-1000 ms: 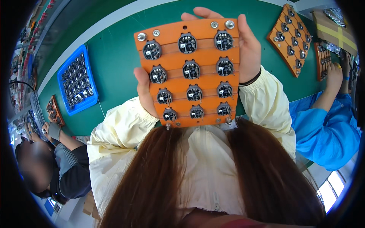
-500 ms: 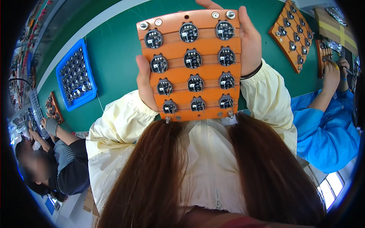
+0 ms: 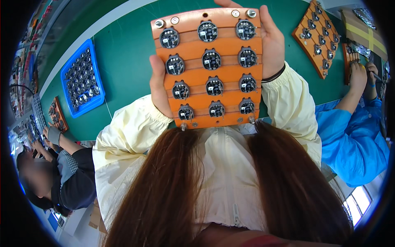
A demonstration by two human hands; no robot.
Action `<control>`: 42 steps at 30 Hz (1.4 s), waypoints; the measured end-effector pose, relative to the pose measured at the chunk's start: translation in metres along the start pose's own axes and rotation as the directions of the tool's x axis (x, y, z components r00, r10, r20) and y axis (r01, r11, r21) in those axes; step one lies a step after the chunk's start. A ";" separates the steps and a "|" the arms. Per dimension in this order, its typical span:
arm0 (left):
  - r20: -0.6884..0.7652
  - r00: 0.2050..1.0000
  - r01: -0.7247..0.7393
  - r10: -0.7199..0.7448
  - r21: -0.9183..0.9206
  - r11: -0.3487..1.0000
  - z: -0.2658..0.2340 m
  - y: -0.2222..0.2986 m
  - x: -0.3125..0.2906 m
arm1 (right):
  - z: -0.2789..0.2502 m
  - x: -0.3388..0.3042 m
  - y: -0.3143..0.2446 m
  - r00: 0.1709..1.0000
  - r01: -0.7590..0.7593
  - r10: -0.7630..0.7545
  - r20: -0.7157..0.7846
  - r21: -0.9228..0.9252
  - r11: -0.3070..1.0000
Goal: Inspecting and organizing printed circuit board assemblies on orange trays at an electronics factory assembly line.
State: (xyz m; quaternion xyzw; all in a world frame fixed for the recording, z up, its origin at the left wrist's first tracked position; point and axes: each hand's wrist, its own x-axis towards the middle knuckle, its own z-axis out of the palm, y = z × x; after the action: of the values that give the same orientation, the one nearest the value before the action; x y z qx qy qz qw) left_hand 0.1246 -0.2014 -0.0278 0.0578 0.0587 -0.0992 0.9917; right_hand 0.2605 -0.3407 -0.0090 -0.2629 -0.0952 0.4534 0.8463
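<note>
An orange assembly fixture is held up in front of my chest, face toward me. Rows of small round circuit boards sit in its pockets, with thin wire leads sticking out of several. Metal posts stand at its corners. My left hand grips the left edge, thumb along the side, its other fingers hidden behind. My right hand holds the upper right edge, with a fingertip showing past the top; the rest of its fingers are behind the fixture.
On the green table, a blue tray of round parts stands at left. A second loaded orange fixture lies at right. Beyond it, a person in blue sleeves works at another fixture. Another person sits at far left.
The fixture has shifted slightly up and to the right in my hands. My grip on it looks the same.
</note>
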 end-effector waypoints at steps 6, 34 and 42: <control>-0.010 1.000 0.007 -0.007 0.027 1.000 -0.003 0.002 -0.003 | -0.002 0.000 0.003 1.000 -0.011 0.011 0.006 0.025 1.000; -0.019 1.000 -0.008 0.014 0.296 0.955 -0.008 0.005 0.002 | -0.012 0.003 -0.004 0.994 -0.035 0.028 0.110 0.061 0.998; -0.040 0.998 0.055 -0.044 0.336 0.940 -0.006 0.009 0.002 | -0.027 0.001 -0.008 0.987 -0.086 0.078 0.144 0.055 0.995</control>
State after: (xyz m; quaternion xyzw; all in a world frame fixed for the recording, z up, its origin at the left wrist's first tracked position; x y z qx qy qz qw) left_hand 0.1280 -0.1925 -0.0332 0.2264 0.0583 -0.1319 0.9633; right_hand 0.2777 -0.3534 -0.0274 -0.2077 -0.1300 0.5081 0.8257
